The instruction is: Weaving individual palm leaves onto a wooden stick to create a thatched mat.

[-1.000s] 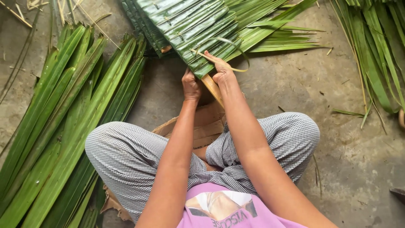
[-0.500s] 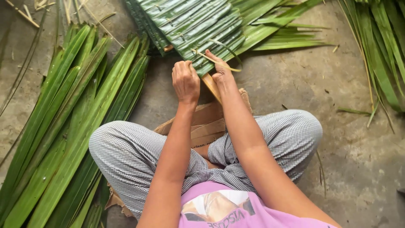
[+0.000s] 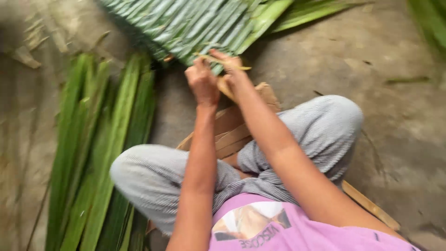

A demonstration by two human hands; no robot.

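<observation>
A panel of folded green palm leaves lies on the ground ahead of me, its near edge at my hands. My left hand and my right hand meet at that edge. Between them they pinch a thin yellowish strip that runs across the leaves. A pale wooden stick shows just below the fingers. The picture is blurred, so the exact finger grip is unclear.
Long loose green leaves lie in a row on the concrete floor to my left. I sit cross-legged on flattened brown cardboard. More leaves lie at the far right.
My left hand has moved up to meet my right hand at the panel's edge. The view has shifted right and blurred.
</observation>
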